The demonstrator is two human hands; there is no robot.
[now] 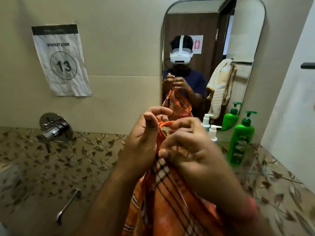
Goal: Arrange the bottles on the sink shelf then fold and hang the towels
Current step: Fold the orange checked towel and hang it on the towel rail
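An orange towel [170, 198] with dark checked stripes hangs down in front of me from both hands. My left hand [144, 143] holds its upper edge between thumb and fingers. My right hand [192, 150] pinches the same edge close beside it, thumb pressed on the striped cloth. A tall green pump bottle [241, 140] stands on the sink shelf [265, 169] at the right. A small white pump bottle [214, 132] stands just left of it, partly behind my right hand. A cream striped towel [221, 87] on a rail shows in the mirror.
A wall mirror [245, 31] rises behind the shelf and reflects me and a brown door. A chrome tap valve [54, 128] sits on the left wall above a spout [67, 205]. A paper sign [61, 60] reads workstation 13. A white wall [293, 99] closes the right side.
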